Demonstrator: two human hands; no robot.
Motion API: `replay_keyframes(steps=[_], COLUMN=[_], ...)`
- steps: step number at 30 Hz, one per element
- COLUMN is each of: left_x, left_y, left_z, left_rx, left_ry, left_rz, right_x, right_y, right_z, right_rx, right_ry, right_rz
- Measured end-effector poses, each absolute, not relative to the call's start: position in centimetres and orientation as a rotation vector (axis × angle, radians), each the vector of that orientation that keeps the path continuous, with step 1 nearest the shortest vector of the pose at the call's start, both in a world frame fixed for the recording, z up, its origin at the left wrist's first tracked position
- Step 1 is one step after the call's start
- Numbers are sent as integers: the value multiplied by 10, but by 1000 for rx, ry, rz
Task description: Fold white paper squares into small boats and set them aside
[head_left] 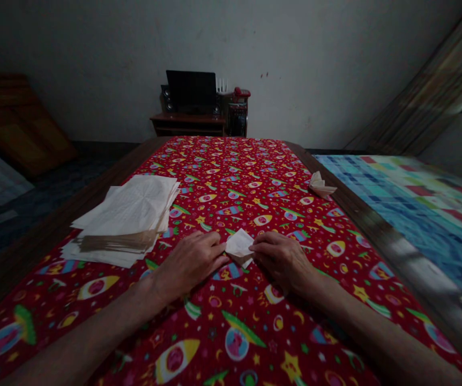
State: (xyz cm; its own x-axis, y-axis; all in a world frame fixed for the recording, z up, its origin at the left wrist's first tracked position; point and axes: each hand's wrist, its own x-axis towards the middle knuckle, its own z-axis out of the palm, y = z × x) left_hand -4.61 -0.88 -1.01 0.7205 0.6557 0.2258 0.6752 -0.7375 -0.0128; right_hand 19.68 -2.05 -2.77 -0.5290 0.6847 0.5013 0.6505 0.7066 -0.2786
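Observation:
A small piece of folded white paper (pixel 239 244) lies in front of me, its top corner pointing away. My left hand (pixel 196 256) pinches its left corner between thumb and fingers. On the opposite side, my right hand (pixel 279 257) has its fingertips closed on the right corner. A lower flap of the paper shows beneath the upper fold. To the left of my left hand sits a stack of thin paper sheets (pixel 130 206), white on top with browner edges below. A finished-looking folded paper shape (pixel 321 185) stands farther off at the right.
A red patterned cloth (pixel 235 187) covers the long table, whose dark wooden edge (pixel 400 257) shows at the right. Beyond the far end are a monitor (pixel 192 90) and speakers. A bed with a checked cover (pixel 411 198) lies to the right, a wooden cabinet (pixel 17 123) to the left.

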Motion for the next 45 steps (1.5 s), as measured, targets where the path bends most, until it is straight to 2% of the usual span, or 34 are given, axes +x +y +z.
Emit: replay_keyframes(steps=[6,16,20,27,37,45], left_x=[-46,-36,-34,-28,-34,-42], left_y=[1,11,13,9,16,13], left_z=[-20,-23,-21,-16,-27,-22], left_rx=[-2941,-2952,-2921,-2848,-2961,-3069], left_ry=[-1197,-1575,-1720,-1703,-1864,-1864], left_rz=[-687,-917,-903,-833,-1145,-1051], right_x=[197,190,187,185,189,189], right_y=[-19,-23,-24,-26,-23,-25], right_z=[-26,-21,-21,-27,-28,-24], right_rx=[-1067,-1380,-1468,-1430,-1441,-1414], right_ry=[-2271,-2202,-2234,-2231,-2270,-2285], right_rz=[254,247,132,-41,48,71])
